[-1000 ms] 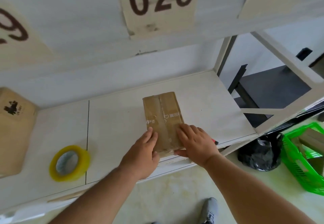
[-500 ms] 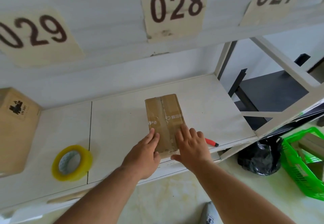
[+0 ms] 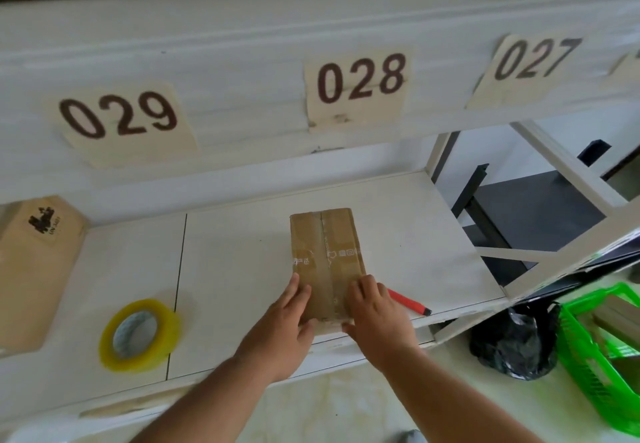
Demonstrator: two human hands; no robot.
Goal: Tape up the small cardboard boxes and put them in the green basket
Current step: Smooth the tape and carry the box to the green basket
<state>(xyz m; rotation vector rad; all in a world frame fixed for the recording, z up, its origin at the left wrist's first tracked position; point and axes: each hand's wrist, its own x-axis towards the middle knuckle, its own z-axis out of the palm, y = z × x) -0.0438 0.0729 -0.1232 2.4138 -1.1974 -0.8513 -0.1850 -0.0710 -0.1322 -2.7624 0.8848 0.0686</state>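
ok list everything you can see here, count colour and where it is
small cardboard box: 1, brown, taped along its seam, flat on the white shelf, near the front edge
tape roll: 1, yellowish clear, on the shelf, left of the box
pen-like tool: 1, red with black tip, on the shelf just right of the box
large cardboard box: 1, brown with a black print, far left on the shelf
number labels: 3, beige with dark digits 029, 028, 027, on the shelf board above
green basket: 1, on the floor at right, cardboard pieces inside
black bag: 1, on the floor left of the basket
left hand: fingers flat on the box's near left
right hand: fingers flat on its near right
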